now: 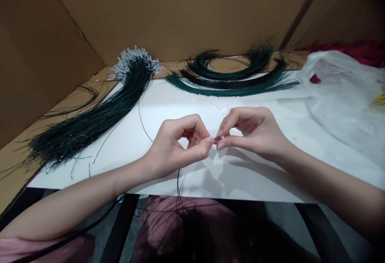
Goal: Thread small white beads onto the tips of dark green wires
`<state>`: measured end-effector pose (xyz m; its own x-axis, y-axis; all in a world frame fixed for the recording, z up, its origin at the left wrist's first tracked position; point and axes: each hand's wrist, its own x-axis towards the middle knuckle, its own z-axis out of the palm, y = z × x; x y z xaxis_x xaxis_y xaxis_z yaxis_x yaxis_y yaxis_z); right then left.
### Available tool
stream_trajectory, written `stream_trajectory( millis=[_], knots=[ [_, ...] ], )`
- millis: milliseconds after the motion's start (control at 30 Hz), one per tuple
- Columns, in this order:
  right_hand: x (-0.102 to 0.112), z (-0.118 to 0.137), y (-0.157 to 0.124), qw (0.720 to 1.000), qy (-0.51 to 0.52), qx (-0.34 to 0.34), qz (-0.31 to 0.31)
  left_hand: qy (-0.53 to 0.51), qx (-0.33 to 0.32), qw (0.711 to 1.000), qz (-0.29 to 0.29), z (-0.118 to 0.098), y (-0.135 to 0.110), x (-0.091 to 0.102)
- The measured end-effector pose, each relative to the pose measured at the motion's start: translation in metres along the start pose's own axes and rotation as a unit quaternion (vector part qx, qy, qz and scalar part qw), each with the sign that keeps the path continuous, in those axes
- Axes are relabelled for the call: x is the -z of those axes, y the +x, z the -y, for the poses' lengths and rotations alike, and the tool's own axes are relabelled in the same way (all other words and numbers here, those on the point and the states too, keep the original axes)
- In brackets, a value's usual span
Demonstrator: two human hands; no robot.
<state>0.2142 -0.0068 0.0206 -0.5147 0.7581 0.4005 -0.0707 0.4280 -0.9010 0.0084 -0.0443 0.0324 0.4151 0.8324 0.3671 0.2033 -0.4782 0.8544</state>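
- Head view: we see our left hand point(176, 144) and right hand point(249, 130) meeting fingertip to fingertip over the middle of a white sheet point(240, 174).
- Our left hand is curled, its thumb and forefinger pinched tight on a thin dark wire point(179, 184). The wire drops from under that hand and runs off the near edge of the sheet.
- Our right hand is pinched the same way on a small pale piece point(221, 137), which sits at the wire's short exposed end between the two hands. It is too small for us to tell what it is.
- To the left lies a long bundle of green wires point(90, 126). It is fanned out at the near end and capped with a cluster of white tips at the far end.
- One loose wire point(143, 124) curves across the sheet between that bundle and our left hand.
- Behind our hands, a curved bundle of green strands point(228, 84) lies in an arc, well apart from them.
- At the right a clear plastic bag point(345, 94) rests on the sheet, with red cloth point(345, 48) beyond it.
- Cardboard walls point(180, 14) close off the back and the left.
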Motion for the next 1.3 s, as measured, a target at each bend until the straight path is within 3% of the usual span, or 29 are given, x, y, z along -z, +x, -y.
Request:
stream_trajectory(
  millis=[533, 900, 1300],
  knots=[
    [-0.0007, 0.0016, -0.0008, 0.998, -0.061, 0.007, 0.009, 0.022, 0.003, 1.0, 0.005, -0.0019, 0.0025, 0.0006],
    [-0.0041, 0.0056, -0.0008, 0.995, -0.085, 0.042, -0.024, 0.015, 0.008, 0.999, -0.033, -0.0003, 0.0034, 0.001],
    [-0.0075, 0.0021, -0.0039, 0.982, -0.153, 0.097, -0.057, -0.013, 0.022, 0.999, -0.023, 0.0002, 0.0044, 0.0002]
  ],
)
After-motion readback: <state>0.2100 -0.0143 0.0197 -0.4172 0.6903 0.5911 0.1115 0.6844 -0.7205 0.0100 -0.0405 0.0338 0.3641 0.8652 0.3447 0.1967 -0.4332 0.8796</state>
